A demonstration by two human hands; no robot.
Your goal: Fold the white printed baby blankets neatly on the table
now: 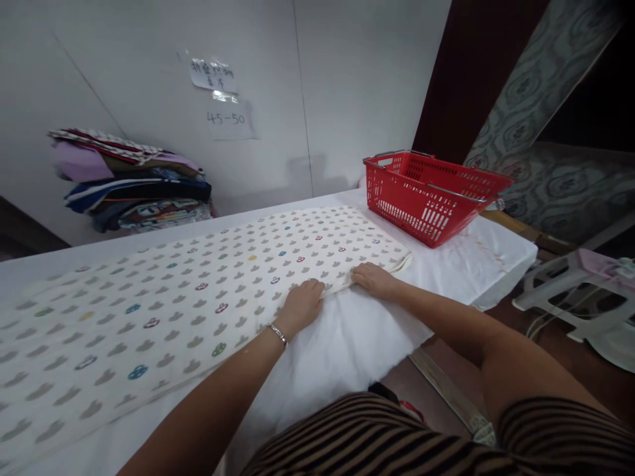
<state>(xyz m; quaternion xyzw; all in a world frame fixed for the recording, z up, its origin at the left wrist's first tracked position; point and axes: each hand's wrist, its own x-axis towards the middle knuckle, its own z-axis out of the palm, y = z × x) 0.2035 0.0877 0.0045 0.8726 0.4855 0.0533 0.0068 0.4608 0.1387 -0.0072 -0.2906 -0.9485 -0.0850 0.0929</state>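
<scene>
A long cream cloth [258, 244] with grey mushroom shapes and a few coloured ones lies spread along the table. Its near edge shows folded layers toward the right end. My left hand [302, 304], with a silver bracelet at the wrist, is closed over this near edge, fingers on top and thumb side low. Farther right along the same edge, my right hand [376, 280] grips the cloth close to its right corner. The undersides of both hands are hidden.
A red plastic basket [436, 211] with metal handles stands on the white-covered table [456, 271] at the back right. Folded fabrics [133, 178] are stacked at the back left. Paper signs [231, 119] hang on the wall. A white plastic stool [590, 291] is at the right.
</scene>
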